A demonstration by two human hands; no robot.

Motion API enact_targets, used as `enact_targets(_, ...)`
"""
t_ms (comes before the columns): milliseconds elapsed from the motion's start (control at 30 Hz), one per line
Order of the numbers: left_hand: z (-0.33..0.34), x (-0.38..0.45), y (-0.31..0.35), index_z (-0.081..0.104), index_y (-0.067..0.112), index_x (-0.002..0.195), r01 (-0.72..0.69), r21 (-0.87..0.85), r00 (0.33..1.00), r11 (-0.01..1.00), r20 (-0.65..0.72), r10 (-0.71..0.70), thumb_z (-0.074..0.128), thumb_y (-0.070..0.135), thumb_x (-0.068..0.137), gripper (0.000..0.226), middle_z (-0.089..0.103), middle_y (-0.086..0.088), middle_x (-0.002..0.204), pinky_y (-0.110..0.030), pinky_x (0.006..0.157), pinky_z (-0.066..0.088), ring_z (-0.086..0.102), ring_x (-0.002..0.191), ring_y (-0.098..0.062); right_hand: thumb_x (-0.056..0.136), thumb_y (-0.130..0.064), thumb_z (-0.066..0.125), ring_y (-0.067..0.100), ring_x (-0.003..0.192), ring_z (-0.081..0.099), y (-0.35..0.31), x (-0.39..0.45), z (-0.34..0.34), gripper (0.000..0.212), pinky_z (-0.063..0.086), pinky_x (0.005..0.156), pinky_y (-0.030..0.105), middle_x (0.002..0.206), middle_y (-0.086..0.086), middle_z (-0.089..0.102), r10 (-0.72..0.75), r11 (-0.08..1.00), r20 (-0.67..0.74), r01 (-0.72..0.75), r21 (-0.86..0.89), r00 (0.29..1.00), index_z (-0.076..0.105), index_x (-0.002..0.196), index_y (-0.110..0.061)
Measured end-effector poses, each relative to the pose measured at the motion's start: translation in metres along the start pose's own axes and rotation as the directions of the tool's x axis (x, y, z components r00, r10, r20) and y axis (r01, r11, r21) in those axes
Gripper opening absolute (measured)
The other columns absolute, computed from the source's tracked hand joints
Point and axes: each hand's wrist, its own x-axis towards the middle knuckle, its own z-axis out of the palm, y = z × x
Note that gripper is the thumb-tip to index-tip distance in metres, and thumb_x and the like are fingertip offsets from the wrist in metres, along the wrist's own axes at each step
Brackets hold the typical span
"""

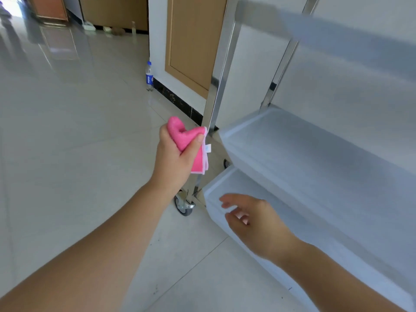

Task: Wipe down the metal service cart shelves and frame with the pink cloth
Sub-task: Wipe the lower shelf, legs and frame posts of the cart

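Left hand (pixel 174 158): fingers and thumb curled round the bunched pink cloth (pixel 188 143), one folded edge with a small white tag hanging below the thumb. Cloth sits just beside the cart's near corner post (pixel 221 82); contact with the metal cannot be told.

Right hand (pixel 252 219): fingers loosely spread, holding nothing, above the near corner of the bottom shelf (pixel 292 221); whether it touches the rim is unclear.

Step in hand, as judged: working the frame at the near post, between shelf levels. The next move calls for wrapping the cloth round the post and drawing it along its length, then flattening the cloth for the shelf surfaces; the free hand could steady the cart, since it stands on castors.

Count: shelves in view, three, with the middle shelf (pixel 315 149) and a blurred top shelf (pixel 326 34) above the bottom one. Upright posts, two. Castors visible, two, the nearer one (pixel 185 204) plain. Cloths, one. One plastic bottle (pixel 149 75) stands on the tiled floor (pixel 67 143) by the wall.
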Motion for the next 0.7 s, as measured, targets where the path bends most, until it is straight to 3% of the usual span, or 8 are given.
enact_targets(133,-0.012,0.02,0.118,0.045,0.02,0.106,0.005,-0.046,0.98,0.999,0.2,0.005,0.06,0.056,0.078,0.048,0.052,0.02,0.094,-0.005,0.069,0.045,0.058,0.09,0.004,0.086,-0.012,0.055,-0.004,0.098,0.056,-0.096,0.012,-0.084,0.053,0.047,0.079,0.015,0.114,-0.022,0.052,-0.074,0.986,-0.122,0.091,0.139,0.99,0.041,0.129,-0.039)
enact_targets(200,-0.013,0.038,0.188,0.046,0.027,0.105,0.023,-0.078,0.958,0.997,0.286,0.001,0.06,0.055,0.078,0.041,0.052,0.023,0.095,-0.005,0.073,0.044,0.058,0.093,0.003,0.086,-0.016,0.058,-0.001,0.108,0.053,-0.15,0.014,-0.137,0.057,0.045,0.088,0.017,0.12,-0.021,0.05,-0.085,0.971,-0.186,0.123,0.206,0.979,0.035,0.133,-0.039)
enact_targets(267,-0.008,0.059,0.26,0.045,0.027,0.106,0.071,-0.144,0.929,0.987,0.37,-0.013,0.062,0.047,0.078,0.038,0.054,0.016,0.098,-0.01,0.077,0.046,0.058,0.093,-0.001,0.085,-0.018,0.06,-0.001,0.11,0.053,-0.206,0.011,-0.2,0.054,0.045,0.087,0.014,0.12,-0.02,0.053,-0.102,0.958,-0.262,0.166,0.234,0.96,0.039,0.125,-0.049)
enact_targets(333,0.001,0.083,0.333,0.044,0.017,0.112,0.119,-0.183,0.879,0.976,0.477,-0.018,0.061,0.045,0.078,0.047,0.053,0.001,0.104,-0.018,0.082,0.048,0.059,0.098,-0.008,0.083,-0.016,0.059,0.002,0.099,0.059,-0.259,0.003,-0.269,0.042,0.049,0.082,0.016,0.105,-0.021,0.062,-0.112,0.95,-0.295,0.19,0.249,0.949,0.054,0.106,-0.052)
enact_targets(467,0.032,0.131,0.477,0.037,0.022,0.117,0.171,-0.111,0.751,0.979,0.658,-0.057,0.061,0.05,0.074,0.057,0.046,-0.002,0.117,-0.02,0.089,0.045,0.052,0.109,-0.008,0.077,-0.013,0.058,0.011,0.074,0.063,-0.337,-0.035,-0.408,0.023,0.051,0.063,0.02,0.081,-0.008,0.066,-0.016,0.969,-0.32,0.094,0.229,0.947,0.062,0.087,-0.033)
enact_targets(567,0.071,0.148,0.576,0.032,0.028,0.113,0.07,-0.076,0.649,0.995,0.761,0.013,0.059,0.06,0.064,0.065,0.037,-0.002,0.118,-0.022,0.093,0.041,0.044,0.113,-0.009,0.072,-0.01,0.059,0.016,0.068,0.062,-0.369,-0.08,-0.504,0.019,0.049,0.058,0.025,0.075,-0.004,0.063,0.087,0.979,-0.386,-0.007,0.204,0.918,0.059,0.081,-0.028)
enact_targets(633,0.103,0.148,0.633,0.033,0.027,0.113,0.062,-0.107,0.532,0.992,0.845,0.058,0.057,0.061,0.064,0.064,0.038,0.001,0.117,-0.017,0.087,0.039,0.043,0.11,-0.004,0.073,-0.002,0.061,0.013,0.071,0.063,-0.378,-0.119,-0.56,0.025,0.051,0.064,0.025,0.079,-0.005,0.065,0.135,0.979,-0.426,-0.053,0.199,0.894,0.059,0.08,-0.026)
enact_targets(700,0.139,0.14,0.686,0.036,0.025,0.111,0.152,-0.144,0.394,0.978,0.916,0.073,0.053,0.056,0.067,0.057,0.042,0.004,0.115,-0.014,0.081,0.037,0.045,0.103,0.001,0.072,0.004,0.062,0.009,0.072,0.061,-0.382,-0.164,-0.61,0.031,0.049,0.066,0.022,0.092,-0.008,0.065,0.18,0.974,-0.463,-0.092,0.206,0.868,0.058,0.078,-0.027)
